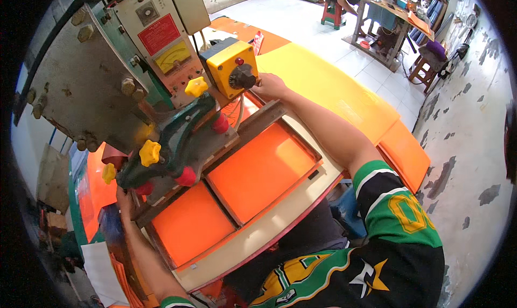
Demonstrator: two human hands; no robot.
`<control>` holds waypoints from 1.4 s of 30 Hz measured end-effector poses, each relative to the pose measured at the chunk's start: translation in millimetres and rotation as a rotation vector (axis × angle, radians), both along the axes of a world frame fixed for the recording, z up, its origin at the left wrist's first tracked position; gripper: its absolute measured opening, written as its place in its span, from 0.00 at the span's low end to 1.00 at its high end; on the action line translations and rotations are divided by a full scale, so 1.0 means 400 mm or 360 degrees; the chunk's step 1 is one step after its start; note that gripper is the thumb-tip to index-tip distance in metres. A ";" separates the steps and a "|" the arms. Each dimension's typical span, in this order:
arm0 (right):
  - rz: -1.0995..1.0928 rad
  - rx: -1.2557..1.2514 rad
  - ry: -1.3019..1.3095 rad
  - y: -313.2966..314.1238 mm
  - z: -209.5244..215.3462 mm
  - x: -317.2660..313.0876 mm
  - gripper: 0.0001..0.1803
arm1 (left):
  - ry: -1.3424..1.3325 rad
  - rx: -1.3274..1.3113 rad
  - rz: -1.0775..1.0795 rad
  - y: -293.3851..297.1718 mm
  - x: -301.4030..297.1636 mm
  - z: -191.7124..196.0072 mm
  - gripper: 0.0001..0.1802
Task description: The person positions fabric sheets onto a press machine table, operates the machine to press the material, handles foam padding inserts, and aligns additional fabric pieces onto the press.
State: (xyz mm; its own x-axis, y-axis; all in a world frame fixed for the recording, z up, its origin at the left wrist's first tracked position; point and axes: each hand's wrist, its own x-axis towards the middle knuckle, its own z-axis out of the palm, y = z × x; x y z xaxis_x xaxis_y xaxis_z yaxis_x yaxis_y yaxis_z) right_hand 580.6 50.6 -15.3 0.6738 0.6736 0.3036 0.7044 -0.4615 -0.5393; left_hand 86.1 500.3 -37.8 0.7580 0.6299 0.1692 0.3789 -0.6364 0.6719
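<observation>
In front of me a dark metal die frame (226, 208) with two rectangular openings lies on a cream board (237, 254). Bright orange sheet (264, 170) shows through both openings. Over the frame's far part hangs a dark green machine head (186, 130) with yellow star knobs (150, 153) and red round pieces. My right hand (271, 86) is at the far right end of the frame, beside a yellow control box (231, 68) with a black dial; its fingertips are mostly hidden. At the frame's left end is my left hand (125, 203), its fingers largely covered by the machine head.
A large steel plate with bolts (81, 81) and a switch panel (156, 36) rise at the upper left. Yellow sheets (328, 87) and orange sheets (406, 154) lie to the right. Farther off stand a workbench (398, 11) and stools. A peeling wall (463, 146) runs along the right.
</observation>
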 end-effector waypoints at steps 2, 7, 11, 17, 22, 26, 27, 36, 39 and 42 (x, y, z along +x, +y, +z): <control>-0.0050 -0.0031 0.0024 -0.003 0.005 -0.011 0.20 | -0.0194 0.0073 -0.0069 -0.022 0.008 -0.007 0.20; -0.0031 -0.0050 -0.0005 -0.016 -0.009 0.018 0.20 | -0.0049 -0.0038 0.0064 -0.015 0.029 -0.011 0.20; 0.0004 0.0004 -0.0023 -0.015 -0.017 0.024 0.20 | -0.0218 -0.0140 -0.0117 0.038 0.014 -0.038 0.20; -0.0017 0.0025 0.0083 -0.021 -0.005 -0.001 0.19 | -0.0189 -0.0064 -0.0115 0.004 0.017 -0.024 0.21; 0.0014 0.0077 0.0072 -0.027 0.000 0.004 0.19 | -0.0221 0.0056 -0.0097 -0.021 0.028 -0.012 0.22; 0.0013 0.0092 0.0009 -0.027 0.003 0.007 0.19 | -0.0218 -0.0032 -0.0070 -0.016 0.024 -0.018 0.22; 0.0007 0.0060 -0.0005 -0.019 0.005 -0.001 0.19 | -0.0236 -0.0112 -0.0055 -0.016 0.018 -0.015 0.23; 0.0004 0.0077 0.0064 -0.029 0.022 -0.015 0.20 | -0.0310 -0.0192 -0.0135 0.019 0.016 -0.042 0.21; 0.0004 0.0107 0.0052 -0.031 0.018 -0.017 0.20 | -0.0225 0.0009 -0.0104 0.015 0.027 -0.036 0.19; 0.0026 0.0094 0.0062 -0.032 0.019 -0.013 0.19 | -0.0316 -0.0037 -0.0040 -0.024 0.033 -0.022 0.16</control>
